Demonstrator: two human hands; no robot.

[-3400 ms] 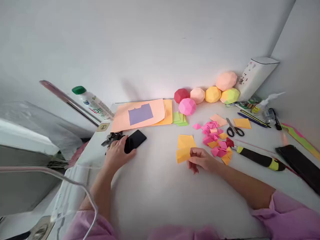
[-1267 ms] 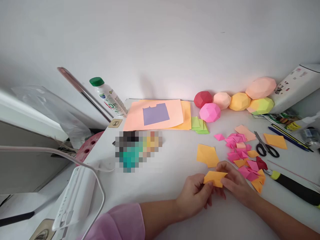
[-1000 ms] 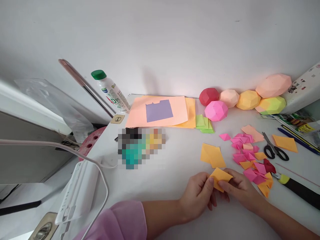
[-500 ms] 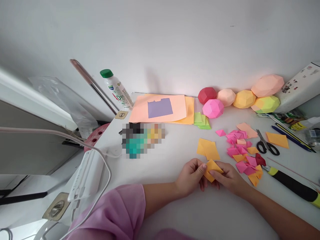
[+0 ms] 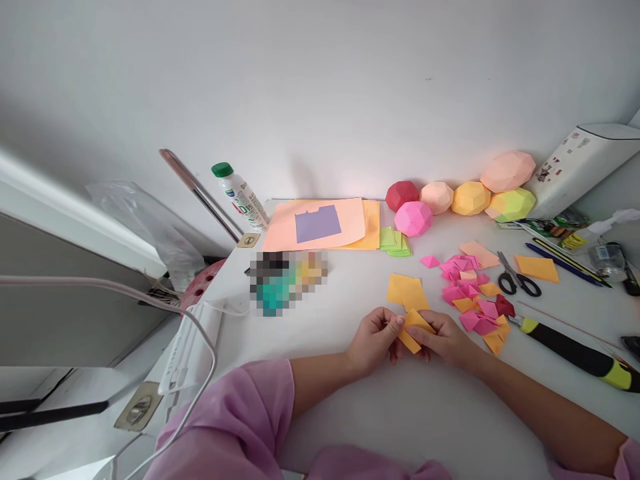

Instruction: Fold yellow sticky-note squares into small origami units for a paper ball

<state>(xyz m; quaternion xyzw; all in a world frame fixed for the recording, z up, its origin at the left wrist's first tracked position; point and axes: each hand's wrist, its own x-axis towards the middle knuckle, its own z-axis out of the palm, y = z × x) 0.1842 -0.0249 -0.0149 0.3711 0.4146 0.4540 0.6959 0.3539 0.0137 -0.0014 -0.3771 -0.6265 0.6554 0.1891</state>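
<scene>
Between both hands, above the white table, is an orange piece of paper [image 5: 413, 323] with a fold across it. My left hand [image 5: 374, 340] pinches its left edge with thumb and fingers. On the right edge, my right hand [image 5: 445, 339] is closed, its thumb lying over the front of the paper. Just beyond the hands lie orange paper squares [image 5: 400, 288]. To the right of my right hand is a pile of pink folded paper pieces [image 5: 463, 291], mixed with orange and dark red ones. The fingertips behind the paper are partly hidden.
Faceted paper balls [image 5: 413, 219] line the wall. Scissors [image 5: 520, 283] and a black-and-yellow utility knife [image 5: 565, 348] lie at right. Green paper squares [image 5: 397, 243] sit beside large peach sheets [image 5: 280, 227]. A bottle [image 5: 243, 198] stands back left; a white cable [image 5: 213, 347] crosses the left side.
The orange paper has turned in the fingers and now shows a folded strip along its lower left. Both hands still hold it. The whole view has shifted slightly.
</scene>
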